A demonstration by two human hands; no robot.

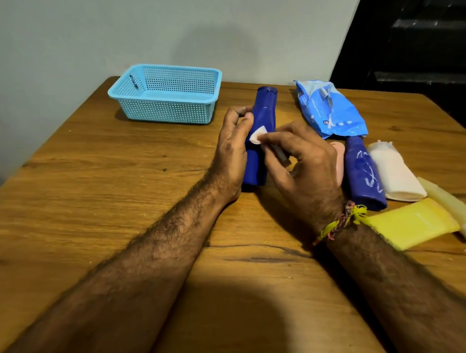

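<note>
A dark blue bottle [263, 116] lies on the wooden table [120, 198], its cap end pointing away from me. My left hand [231, 152] grips its left side, fingers curled round the body. My right hand [304, 157] pinches a small white pad [257, 136] against the bottle's side, and a thin dark stick-like thing [280, 155] shows between its fingers. A braided thread band [341, 222] circles my right wrist.
A light blue mesh basket [166, 94] stands at the back left. To the right lie a blue wipes pack [332, 111], a second blue bottle [364, 173], a white bottle [395, 174], a yellow pouch [412, 222], a pale tube [447, 202] and a pink item [338, 153].
</note>
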